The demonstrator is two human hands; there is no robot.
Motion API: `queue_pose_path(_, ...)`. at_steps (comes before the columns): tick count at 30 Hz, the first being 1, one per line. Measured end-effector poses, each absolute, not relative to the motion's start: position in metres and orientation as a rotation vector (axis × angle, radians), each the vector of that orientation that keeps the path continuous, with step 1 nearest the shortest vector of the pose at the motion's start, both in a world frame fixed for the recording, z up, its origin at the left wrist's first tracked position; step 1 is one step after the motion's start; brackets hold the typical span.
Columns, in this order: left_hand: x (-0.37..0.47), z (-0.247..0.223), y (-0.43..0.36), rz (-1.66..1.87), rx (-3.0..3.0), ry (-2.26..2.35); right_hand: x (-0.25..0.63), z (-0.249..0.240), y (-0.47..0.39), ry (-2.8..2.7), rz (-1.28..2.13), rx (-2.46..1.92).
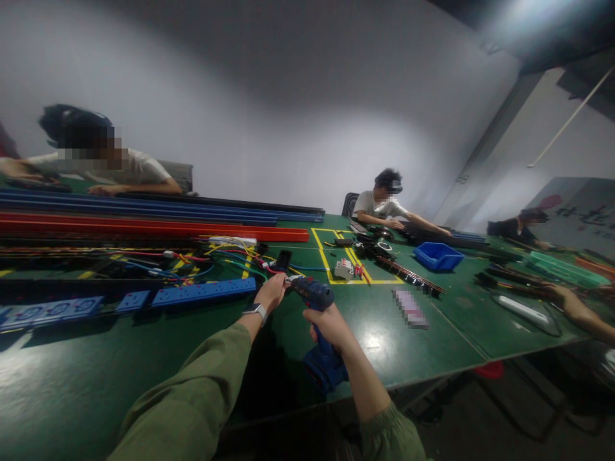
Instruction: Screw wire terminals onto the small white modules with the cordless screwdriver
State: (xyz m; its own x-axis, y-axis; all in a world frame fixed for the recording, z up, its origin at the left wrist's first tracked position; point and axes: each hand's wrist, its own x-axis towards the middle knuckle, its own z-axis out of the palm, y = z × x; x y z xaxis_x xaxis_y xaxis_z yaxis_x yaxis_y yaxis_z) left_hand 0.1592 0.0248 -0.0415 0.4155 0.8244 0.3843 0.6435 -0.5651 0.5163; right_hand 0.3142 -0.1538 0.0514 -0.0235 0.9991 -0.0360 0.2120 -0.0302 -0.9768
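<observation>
- Gripping the blue drill [314, 293] above the table's near side, your R hand [331, 325] has fingers wrapped round its handle, prob. for aim.
- Your L hand [271, 291] is by the tip, maybe steadying; can't tell if its fingers clamp the black part [283, 260] just beyond.
- Green table [432, 346]: wires [230, 248], blue socket strip [204, 292] to L.
- Pale wall [269, 96] behind; co-workers [377, 206] opp.

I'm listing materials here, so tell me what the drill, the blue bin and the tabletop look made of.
Drill: probably moulded plastic outside, dull dark blue, going by its rounded body.
Blue bin: likely plastic, fairly smooth, judging by its solid bright colour.
Tabletop: green, smooth, semi-gloss, as bright patches glare off it; perhaps paint or sheeting.
</observation>
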Motion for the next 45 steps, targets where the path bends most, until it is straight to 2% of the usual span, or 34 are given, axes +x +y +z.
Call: queue_pose_path(45,0.1595,-0.0381,0.0212,0.825,2.449,1.375,0.3135,0.0564,-0.1557,-1.356,1.155,-1.391)
